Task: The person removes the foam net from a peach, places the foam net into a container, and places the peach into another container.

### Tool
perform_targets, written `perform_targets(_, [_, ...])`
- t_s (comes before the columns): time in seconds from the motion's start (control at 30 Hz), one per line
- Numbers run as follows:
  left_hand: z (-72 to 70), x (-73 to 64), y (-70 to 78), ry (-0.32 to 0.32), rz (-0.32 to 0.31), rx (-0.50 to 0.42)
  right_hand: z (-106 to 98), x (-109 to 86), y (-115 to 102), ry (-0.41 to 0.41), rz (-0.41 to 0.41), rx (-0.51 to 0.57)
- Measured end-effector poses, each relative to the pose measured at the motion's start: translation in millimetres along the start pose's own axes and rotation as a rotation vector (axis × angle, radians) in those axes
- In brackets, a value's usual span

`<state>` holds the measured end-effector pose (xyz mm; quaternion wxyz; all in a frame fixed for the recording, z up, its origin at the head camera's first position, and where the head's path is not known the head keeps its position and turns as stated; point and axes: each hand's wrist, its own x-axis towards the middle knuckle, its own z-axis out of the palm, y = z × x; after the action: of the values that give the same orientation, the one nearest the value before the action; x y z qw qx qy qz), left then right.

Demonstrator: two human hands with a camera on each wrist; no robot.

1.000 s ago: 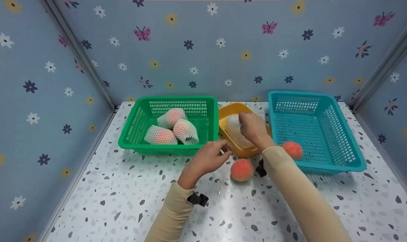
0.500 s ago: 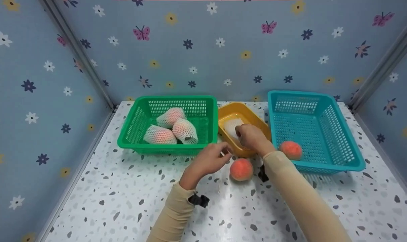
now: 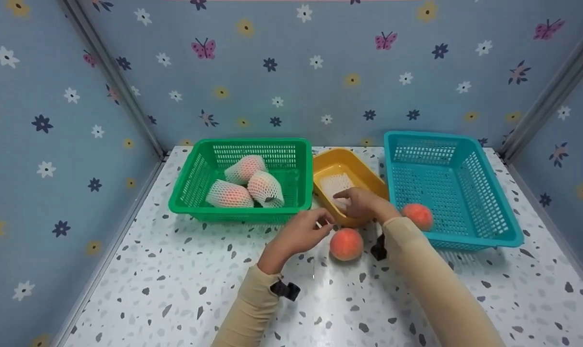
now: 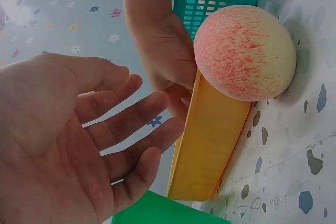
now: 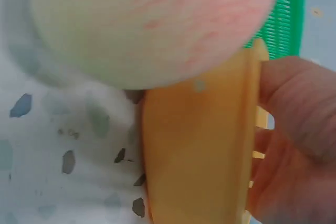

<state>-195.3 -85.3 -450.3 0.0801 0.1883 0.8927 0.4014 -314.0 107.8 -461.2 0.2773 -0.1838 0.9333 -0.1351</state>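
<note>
My right hand (image 3: 361, 202) reaches into the small yellow basket (image 3: 368, 179), its fingers at the near edge of a white foam fruit net (image 3: 335, 183) lying there. The basket wall hides those fingertips in both wrist views, so whether they pinch the net cannot be told. My left hand (image 3: 305, 230) hovers left of a pink peach (image 3: 346, 244) on the table; in the left wrist view its fingers (image 4: 134, 135) are loosely bent and hold nothing. That peach stands just in front of the yellow basket.
At left, a green basket (image 3: 233, 210) contains several peaches in foam nets (image 3: 230, 193). The blue basket (image 3: 474, 239) on the right holds a bare peach (image 3: 417, 217) in its near left corner. Patterned walls (image 3: 291, 72) enclose the speckled table (image 3: 176, 289).
My right hand has drawn down toward the near side of the yellow basket. The foam net, raised and bulging before, now lies flatter. My left hand has barely moved.
</note>
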Motion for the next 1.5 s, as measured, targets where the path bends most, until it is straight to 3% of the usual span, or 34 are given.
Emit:
perform_targets(0.13, [2.4, 0.6, -2.0, -0.007, -0.002, 0.006, -2.0, -2.9, -0.1, -0.032, 0.066, 0.124])
perform_targets(0.23, [3.5, 2.0, -2.2, -0.009, -0.002, 0.012, 0.8, -0.7, -1.6, 0.022, 0.061, 0.179])
perform_targets(0.43, [5.8, 3.9, -2.4, -0.009, 0.026, 0.019, 13.6, 11.5, -2.8, 0.227, 0.004, 0.079])
perform_targets(0.57, [7.2, 5.1, -3.6, -0.011, 0.035, 0.020, 18.8, 16.9, -3.5, 0.283, 0.022, 0.038])
perform_targets(0.77, [7.2, 6.7, -5.0, -0.017, -0.002, 0.011, 19.7, 16.9, -3.7, 0.280, 0.040, 0.017])
perform_targets(0.93, [7.8, 6.3, -6.2, -0.025, -0.013, 0.012, 21.4, 13.4, -5.1, 0.283, 0.060, 0.077])
perform_targets(1.5, [12.1, 5.9, -8.4, -0.041, 0.005, 0.003, 27.6, 14.7, -4.8, 0.309, 0.080, 0.104])
